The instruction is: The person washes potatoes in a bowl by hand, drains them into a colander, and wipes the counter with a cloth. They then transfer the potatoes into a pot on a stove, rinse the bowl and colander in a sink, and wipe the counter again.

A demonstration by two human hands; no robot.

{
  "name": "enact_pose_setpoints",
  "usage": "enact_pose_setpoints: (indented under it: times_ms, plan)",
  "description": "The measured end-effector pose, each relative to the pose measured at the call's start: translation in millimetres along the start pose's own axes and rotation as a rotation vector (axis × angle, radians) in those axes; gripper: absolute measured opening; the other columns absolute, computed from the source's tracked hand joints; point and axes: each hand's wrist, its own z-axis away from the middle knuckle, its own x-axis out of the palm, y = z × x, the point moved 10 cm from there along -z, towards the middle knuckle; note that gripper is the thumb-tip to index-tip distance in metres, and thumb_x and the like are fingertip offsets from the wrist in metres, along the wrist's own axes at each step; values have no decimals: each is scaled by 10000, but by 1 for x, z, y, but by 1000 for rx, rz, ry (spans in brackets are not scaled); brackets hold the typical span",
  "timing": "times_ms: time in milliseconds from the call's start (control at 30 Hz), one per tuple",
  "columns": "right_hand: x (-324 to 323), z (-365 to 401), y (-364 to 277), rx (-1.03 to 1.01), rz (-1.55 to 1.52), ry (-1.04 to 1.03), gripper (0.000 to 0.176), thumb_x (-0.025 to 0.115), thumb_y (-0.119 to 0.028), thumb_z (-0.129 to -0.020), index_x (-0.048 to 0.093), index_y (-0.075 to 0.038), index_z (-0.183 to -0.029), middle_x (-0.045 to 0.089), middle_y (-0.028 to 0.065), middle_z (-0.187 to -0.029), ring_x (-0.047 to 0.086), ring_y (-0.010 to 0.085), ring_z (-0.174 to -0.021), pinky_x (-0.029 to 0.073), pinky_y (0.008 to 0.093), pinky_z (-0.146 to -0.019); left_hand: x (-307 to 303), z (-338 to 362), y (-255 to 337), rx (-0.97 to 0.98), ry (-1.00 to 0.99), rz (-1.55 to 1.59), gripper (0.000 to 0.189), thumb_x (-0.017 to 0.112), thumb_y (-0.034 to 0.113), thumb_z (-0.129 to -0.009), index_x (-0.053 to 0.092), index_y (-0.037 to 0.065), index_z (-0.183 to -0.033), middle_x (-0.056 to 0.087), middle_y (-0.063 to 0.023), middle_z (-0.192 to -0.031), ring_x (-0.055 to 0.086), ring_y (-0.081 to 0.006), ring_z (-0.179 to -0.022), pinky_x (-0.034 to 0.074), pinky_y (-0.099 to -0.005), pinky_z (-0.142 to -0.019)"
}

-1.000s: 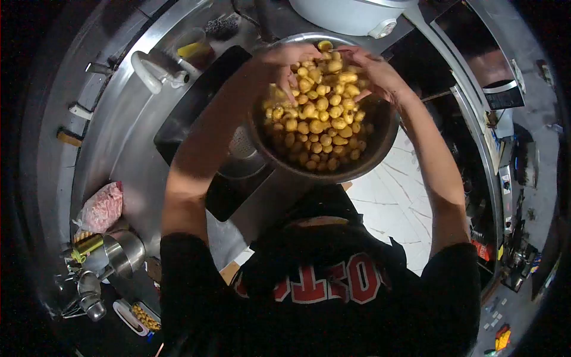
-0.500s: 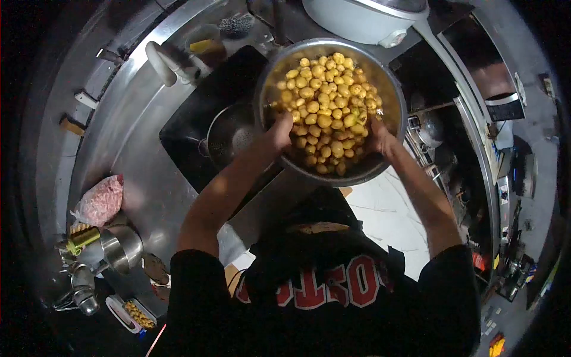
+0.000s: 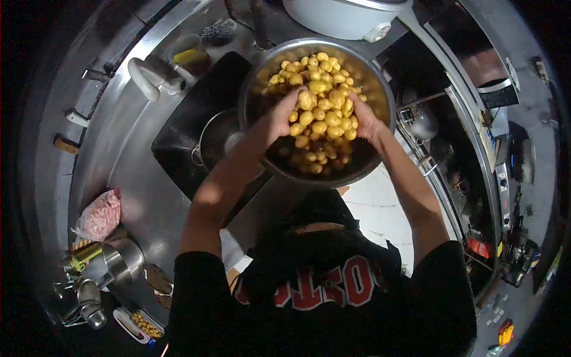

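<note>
A wide metal bowl (image 3: 379, 89) sits in front of me, with many small yellow potatoes (image 3: 324, 116) inside. My left hand (image 3: 285, 116) is cupped against the near-left side of a heap of them, inside the bowl. Opposite it, my right hand (image 3: 366, 119) curls around the heap's right side. Between them the two hands hold the heap up above the bowl's bottom. Loose potatoes lie below and behind the heap. My fingertips are partly hidden by the potatoes.
Left of the bowl a metal colander (image 3: 209, 140) sits in the dark sink (image 3: 175, 140), with a pale faucet (image 3: 143, 80) beyond. A white appliance (image 3: 342, 18) stands behind the bowl. At lower left are a bag of pink meat (image 3: 100, 217) and a metal pot (image 3: 126, 259).
Both hands have moved inward from the bowl's sides and gathered a heap of potatoes between them, lifting it. The bowl's dark lower wall now shows. The view has shifted slightly.
</note>
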Motion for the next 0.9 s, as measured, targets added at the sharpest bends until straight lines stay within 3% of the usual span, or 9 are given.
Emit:
enact_pose_setpoints:
  times_ms: [67, 200, 300, 433, 500, 567, 633, 767, 900]
  plan:
    - [2, 3, -18, -49, 95, 51, 532, 358, -462, -858, 430, -49, -1185, 503, 140, -1156, 532, 226, -1015, 444, 367, -872, 3, -9, 7, -37, -29, -18, 342, 536, 285, -814, 492, 53, -1062, 543, -102, -1059, 546, -187, -953, 450, -332, -857]
    - [22, 27, -69, -144, 513, 229, 395, 492, -289, -768, 483, -16, -1053, 561, 115, -963, 588, 202, -796, 523, 329, -677, 80, 69, 68, 938, -279, -1272, 340, 557, 188, -810, 457, 13, -1084, 446, -114, -1180, 467, -239, -1064, 374, -348, -924]
    - [35, 36, -90, -234, 784, 248, 448, 511, -314, -782, 474, -1, -1100, 554, 119, -933, 579, 185, -768, 526, 332, -541, 96, 85, 82, 1283, -321, -1503, 355, 564, 163, -797, 449, 18, -1099, 450, -102, -1150, 462, -243, -1057, 376, -351, -911]
    - [8, 81, -89, -265, 880, 346, 488, 481, -360, -814, 448, -22, -1164, 535, 147, -1002, 570, 206, -792, 534, 369, -546, 12, 81, 79, 693, 36, -1434, 439, 549, 126, -778, 410, 44, -1186, 426, -102, -1173, 454, -254, -1069, 440, -394, -839]
    - [-16, 82, -62, -184, 841, 261, 493, 459, -371, -830, 430, -37, -1192, 519, 163, -1063, 565, 231, -849, 537, 400, -557, -20, 106, 59, 450, 384, -854, 426, 491, 175, -827, 379, 63, -1223, 431, -94, -1180, 457, -261, -1075, 448, -416, -845]
    - [-78, 97, 3, 297, 265, 686, 504, 424, -366, -852, 378, -52, -1243, 449, 176, -1192, 483, 315, -1038, 473, 557, -711, -28, 117, 19, 161, 582, -222, 420, 463, 206, -850, 363, 71, -1235, 435, -99, -1179, 457, -267, -1080, 445, -421, -859]
    - [-76, 74, 23, 224, 216, 583, 514, 394, -379, -862, 359, -52, -1257, 410, 184, -1234, 416, 349, -1104, 373, 623, -775, -42, 82, -22, 69, 63, -93, 436, 377, 306, -893, 314, 91, -1267, 417, -128, -1226, 436, -282, -1120, 459, -416, -845]
    - [-61, 25, 52, 206, -59, 281, 557, 299, -455, -875, 346, -72, -1277, 352, 188, -1298, 337, 387, -1181, 149, 682, -909, -37, 62, -14, 461, 139, -715, 502, 242, 416, -909, 266, 102, -1300, 395, -135, -1267, 418, -289, -1146, 468, -431, -833]
    - [-43, 12, 46, 189, 31, 243, 619, 285, -507, -849, 318, -86, -1303, 331, 163, -1325, 340, 335, -1197, 196, 602, -952, -19, 61, -19, 251, 205, -170, 605, 194, 517, -886, 243, 98, -1321, 404, -115, -1273, 413, -266, -1157, 436, -454, -857]
